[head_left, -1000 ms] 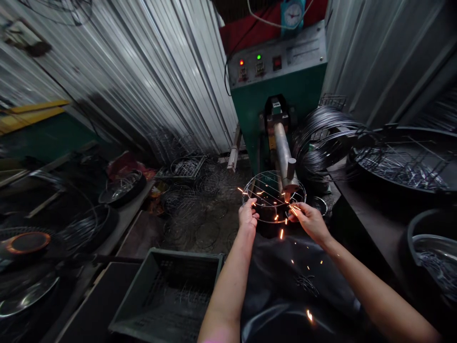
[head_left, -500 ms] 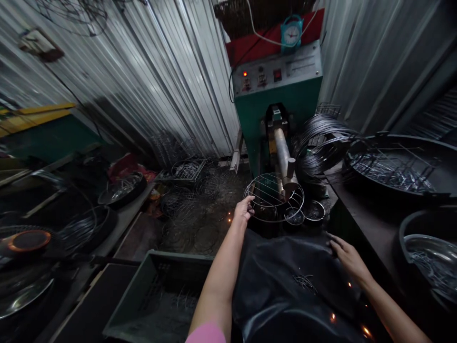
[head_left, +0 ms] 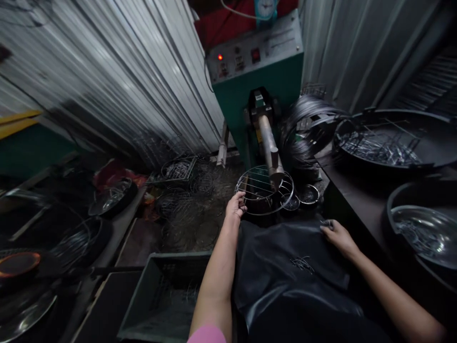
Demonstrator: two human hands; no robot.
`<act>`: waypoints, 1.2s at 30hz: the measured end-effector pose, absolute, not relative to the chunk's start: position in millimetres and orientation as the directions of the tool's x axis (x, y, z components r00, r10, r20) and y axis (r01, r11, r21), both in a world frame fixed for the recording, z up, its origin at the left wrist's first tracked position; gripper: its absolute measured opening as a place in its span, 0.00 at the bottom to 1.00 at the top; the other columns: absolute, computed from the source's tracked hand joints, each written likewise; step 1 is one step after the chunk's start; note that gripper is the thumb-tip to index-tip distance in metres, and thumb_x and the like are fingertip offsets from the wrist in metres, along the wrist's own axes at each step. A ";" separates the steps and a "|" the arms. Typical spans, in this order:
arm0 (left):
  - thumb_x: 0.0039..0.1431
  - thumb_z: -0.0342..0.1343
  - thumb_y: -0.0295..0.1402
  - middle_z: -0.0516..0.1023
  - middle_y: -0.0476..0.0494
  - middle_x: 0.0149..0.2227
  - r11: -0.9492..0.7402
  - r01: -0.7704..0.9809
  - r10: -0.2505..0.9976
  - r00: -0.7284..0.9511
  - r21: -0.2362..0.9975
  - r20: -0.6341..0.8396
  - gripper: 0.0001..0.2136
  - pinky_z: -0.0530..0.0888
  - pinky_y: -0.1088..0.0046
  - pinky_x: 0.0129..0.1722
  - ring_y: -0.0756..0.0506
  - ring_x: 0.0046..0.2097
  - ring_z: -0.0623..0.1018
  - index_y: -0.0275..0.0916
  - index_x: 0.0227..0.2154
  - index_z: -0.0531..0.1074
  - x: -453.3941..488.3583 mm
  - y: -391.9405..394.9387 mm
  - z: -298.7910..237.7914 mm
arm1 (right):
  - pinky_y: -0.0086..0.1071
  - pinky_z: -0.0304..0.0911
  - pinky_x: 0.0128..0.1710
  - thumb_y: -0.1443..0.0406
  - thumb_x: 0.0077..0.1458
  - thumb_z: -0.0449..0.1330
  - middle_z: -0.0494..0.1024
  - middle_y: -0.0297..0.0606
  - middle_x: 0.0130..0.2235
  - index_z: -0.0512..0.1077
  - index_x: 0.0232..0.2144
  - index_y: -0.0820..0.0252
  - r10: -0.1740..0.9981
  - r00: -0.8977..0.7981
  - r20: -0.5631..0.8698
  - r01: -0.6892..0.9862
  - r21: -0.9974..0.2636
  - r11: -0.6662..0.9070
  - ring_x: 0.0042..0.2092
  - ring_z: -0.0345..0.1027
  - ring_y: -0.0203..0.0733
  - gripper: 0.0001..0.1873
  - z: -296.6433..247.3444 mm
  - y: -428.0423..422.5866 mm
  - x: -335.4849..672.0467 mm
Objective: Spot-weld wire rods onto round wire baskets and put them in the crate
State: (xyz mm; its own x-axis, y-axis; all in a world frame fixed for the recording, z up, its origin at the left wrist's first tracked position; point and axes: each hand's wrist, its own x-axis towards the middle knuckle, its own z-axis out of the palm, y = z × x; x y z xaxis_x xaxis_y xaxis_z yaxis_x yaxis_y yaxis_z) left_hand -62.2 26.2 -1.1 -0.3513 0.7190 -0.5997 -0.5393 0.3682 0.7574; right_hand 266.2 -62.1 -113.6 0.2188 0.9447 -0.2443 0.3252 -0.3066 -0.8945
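My left hand (head_left: 236, 205) is closed on the left rim of a round wire rack (head_left: 262, 195), which has thin bars across it. The rack's right part lies under the tip of a metal electrode arm (head_left: 269, 143) on a green spot-welding machine (head_left: 228, 102). Over my lap a black apron (head_left: 274, 295) is spread, with several short curved wire pieces (head_left: 302, 263) on it. My right hand (head_left: 337, 234) is pinched above the apron's right edge; a small greyish thing shows at its fingertips, too small to make out.
Right of the machine lies a wire coil (head_left: 300, 128). Wide black pans (head_left: 428, 138) of wire parts stand on the right-hand surface. A green crate (head_left: 143, 295) sits at lower left, with wire racks (head_left: 178, 200) on the floor beyond. Small bowls (head_left: 309, 194) stand below the electrode.
The camera view has shifted. Glowing sparks near the apron and floor are gone. My right hand has come up slightly; the left still holds the rack at the electrode.
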 end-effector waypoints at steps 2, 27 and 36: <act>0.35 0.62 0.28 0.52 0.61 0.15 0.340 -0.528 0.736 -0.365 0.778 -0.569 0.14 0.50 0.82 0.13 0.60 0.14 0.51 0.38 0.19 0.59 -60.2 16.7 -1.6 | 0.27 0.53 0.18 0.54 0.41 0.58 0.65 0.28 0.16 0.64 0.27 0.58 0.943 0.178 -0.282 0.217 -0.923 -0.317 0.19 0.59 0.36 0.15 -107.8 -65.3 259.3; 0.28 0.67 0.31 0.57 0.59 0.17 0.133 -0.614 0.707 -0.491 0.778 -0.509 0.20 0.47 0.81 0.15 0.58 0.17 0.56 0.38 0.26 0.62 -31.3 -3.9 5.0 | 0.43 0.61 0.24 0.50 0.40 0.58 0.72 0.44 0.24 0.65 0.24 0.50 0.967 0.045 -0.252 0.463 -0.852 -0.244 0.25 0.67 0.53 0.13 -96.3 -68.8 260.8; 0.31 0.61 0.30 0.59 0.58 0.19 0.178 -0.553 0.747 -0.463 0.814 -0.478 0.16 0.49 0.82 0.14 0.58 0.17 0.56 0.38 0.25 0.62 -24.4 -1.1 -0.6 | 0.33 0.68 0.30 0.48 0.48 0.59 0.76 0.40 0.34 0.68 0.38 0.58 0.995 -0.063 0.080 -0.036 -0.996 0.078 0.32 0.71 0.42 0.22 -7.7 -43.5 171.4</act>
